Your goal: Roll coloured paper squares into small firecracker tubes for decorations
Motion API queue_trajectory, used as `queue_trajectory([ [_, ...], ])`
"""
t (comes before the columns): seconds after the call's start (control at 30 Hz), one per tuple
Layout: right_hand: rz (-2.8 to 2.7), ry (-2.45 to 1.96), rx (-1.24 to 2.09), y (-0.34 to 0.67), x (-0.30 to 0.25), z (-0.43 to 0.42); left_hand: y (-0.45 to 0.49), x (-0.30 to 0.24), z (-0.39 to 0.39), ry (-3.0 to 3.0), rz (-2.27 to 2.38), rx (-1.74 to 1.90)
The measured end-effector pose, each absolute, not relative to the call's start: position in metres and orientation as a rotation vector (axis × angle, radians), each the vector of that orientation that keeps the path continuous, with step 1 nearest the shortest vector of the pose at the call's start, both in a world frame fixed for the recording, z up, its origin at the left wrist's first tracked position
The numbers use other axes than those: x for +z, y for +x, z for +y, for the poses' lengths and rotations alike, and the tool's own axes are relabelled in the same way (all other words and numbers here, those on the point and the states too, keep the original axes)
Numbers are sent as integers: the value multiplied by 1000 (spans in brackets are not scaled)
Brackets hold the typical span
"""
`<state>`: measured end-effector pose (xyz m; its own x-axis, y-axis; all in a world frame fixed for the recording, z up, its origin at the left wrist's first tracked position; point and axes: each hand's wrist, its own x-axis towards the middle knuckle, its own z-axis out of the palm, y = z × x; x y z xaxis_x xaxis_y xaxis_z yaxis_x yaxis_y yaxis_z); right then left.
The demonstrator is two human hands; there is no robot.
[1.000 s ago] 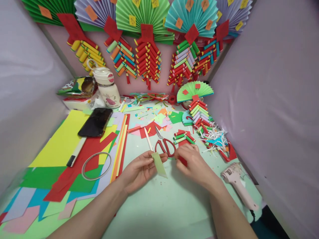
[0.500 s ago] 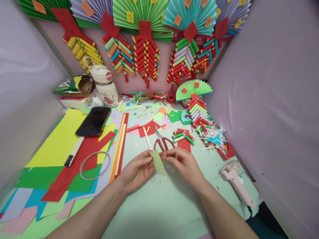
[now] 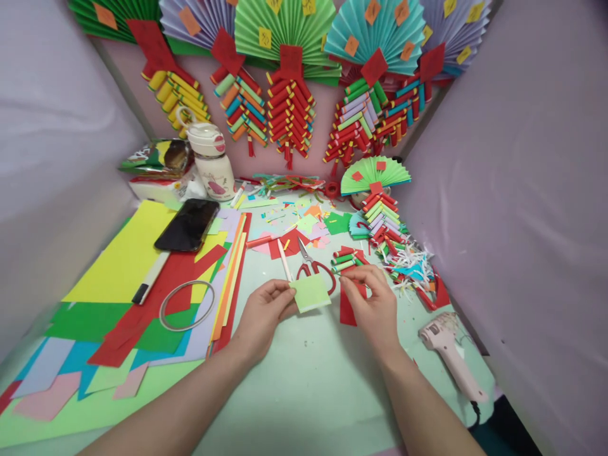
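Note:
My left hand (image 3: 268, 313) pinches a light green piece of paper (image 3: 311, 292) by its left edge, above the table. My right hand (image 3: 373, 301) is to the right of that paper, thumb and index finger drawn together. Whatever sits between those fingertips, if anything, is too small to make out. They are close to a small pile of green and red paper rolls (image 3: 349, 258). Behind the green paper lie scissors (image 3: 316, 269) with red handles, partly covered by it, and a white pen (image 3: 284, 258). A red paper strip (image 3: 348, 307) lies partly beneath my right hand.
Coloured paper sheets (image 3: 114, 259), a black phone (image 3: 187, 225) and a silver ring (image 3: 187, 306) are at left. A bottle (image 3: 213, 168) stands behind. Paper scraps (image 3: 304, 221) cover the back. A hot glue gun (image 3: 453, 354) and shredded paper (image 3: 411, 266) lie at right.
The light green paper has turned and shows a broader face. My right hand has come away from it and moved right, towards the paper rolls. The view has shifted slightly.

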<state>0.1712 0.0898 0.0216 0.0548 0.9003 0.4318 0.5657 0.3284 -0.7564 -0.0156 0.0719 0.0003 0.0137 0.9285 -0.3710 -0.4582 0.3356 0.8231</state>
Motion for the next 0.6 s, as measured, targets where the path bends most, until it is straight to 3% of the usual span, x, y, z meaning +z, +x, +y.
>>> queue_trajectory([
  [0.6, -1893, -1362, 199, 130, 16, 64, -2, 0, 56, 871, 1295, 1139],
])
